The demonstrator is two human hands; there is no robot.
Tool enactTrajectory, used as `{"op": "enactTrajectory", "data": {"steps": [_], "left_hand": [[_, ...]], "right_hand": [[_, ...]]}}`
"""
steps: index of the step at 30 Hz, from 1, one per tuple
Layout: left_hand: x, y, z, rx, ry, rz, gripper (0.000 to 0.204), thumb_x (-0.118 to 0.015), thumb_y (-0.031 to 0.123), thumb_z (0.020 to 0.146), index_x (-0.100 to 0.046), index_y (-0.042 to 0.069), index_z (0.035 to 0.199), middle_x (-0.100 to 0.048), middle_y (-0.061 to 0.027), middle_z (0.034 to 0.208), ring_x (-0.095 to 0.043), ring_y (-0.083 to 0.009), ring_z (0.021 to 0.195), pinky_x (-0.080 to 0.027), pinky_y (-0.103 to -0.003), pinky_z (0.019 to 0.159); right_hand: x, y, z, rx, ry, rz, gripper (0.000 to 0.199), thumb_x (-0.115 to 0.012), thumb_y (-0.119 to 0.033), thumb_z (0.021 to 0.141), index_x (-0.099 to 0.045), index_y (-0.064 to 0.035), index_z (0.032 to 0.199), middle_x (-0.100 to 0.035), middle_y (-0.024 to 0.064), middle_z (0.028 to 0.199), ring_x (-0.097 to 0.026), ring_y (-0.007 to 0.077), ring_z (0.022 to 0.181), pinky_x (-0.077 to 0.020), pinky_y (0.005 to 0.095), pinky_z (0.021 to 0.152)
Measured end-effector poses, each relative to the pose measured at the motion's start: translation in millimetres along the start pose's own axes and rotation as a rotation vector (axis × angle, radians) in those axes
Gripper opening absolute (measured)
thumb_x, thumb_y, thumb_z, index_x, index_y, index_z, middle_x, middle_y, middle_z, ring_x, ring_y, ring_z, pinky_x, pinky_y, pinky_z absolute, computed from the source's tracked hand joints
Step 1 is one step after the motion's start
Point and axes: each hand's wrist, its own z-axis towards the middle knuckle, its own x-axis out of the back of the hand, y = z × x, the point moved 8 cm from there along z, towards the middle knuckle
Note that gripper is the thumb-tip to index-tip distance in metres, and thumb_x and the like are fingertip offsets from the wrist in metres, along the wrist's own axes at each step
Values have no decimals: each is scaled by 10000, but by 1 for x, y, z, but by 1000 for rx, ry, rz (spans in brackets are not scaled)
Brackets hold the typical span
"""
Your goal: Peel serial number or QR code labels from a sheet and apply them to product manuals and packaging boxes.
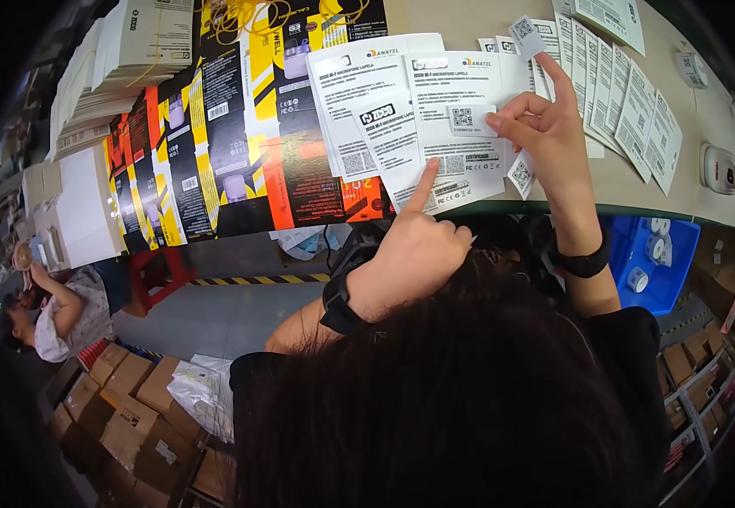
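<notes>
My right hand point(545, 127) pinches a small white QR-code label point(466, 121) between thumb and fingers, over a printed white sheet point(435, 89). Its raised index finger has a second QR-code label point(526, 36) at the tip. A third label point(521, 174) hangs below the palm; what holds it is hidden. With its index finger stretched out, my left hand point(431, 250) touches the lower part of the sheet, its other fingers curled in. Further printed sheets point(334, 93) overlap to the left, some lying under the one I touch.
Flattened black, yellow and orange printed boxes point(232, 127) cover the table's left, beside tall stacks of white cards point(143, 42). Fanned labelled sheets point(638, 118) lie at right. A blue bin point(672, 262) with label rolls stands below the edge. Cartons point(130, 432) and another person point(71, 313) are at left.
</notes>
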Motion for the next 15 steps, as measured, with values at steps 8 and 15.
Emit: {"op": "enactTrajectory", "data": {"steps": [8,15], "left_hand": [[0,-3,0,20,8,-17,117,-493,19,616,-473,65,511,-449,-59,398,-523,-205,384,-150,-525,1049],[-3,-3,-1,19,-14,-10,120,-489,23,625,-471,65,514,-451,-61,403,-525,-208,388,-137,-524,1052]], "right_hand": [[0,2,0,12,9,-17,756,-629,68,709,-193,4,1323,-537,15,683,-521,51,600,-381,152,543],[2,1,0,12,10,-32,756,-632,59,708,-199,1,1324,-536,12,681,-510,47,584,-373,152,522]]}}
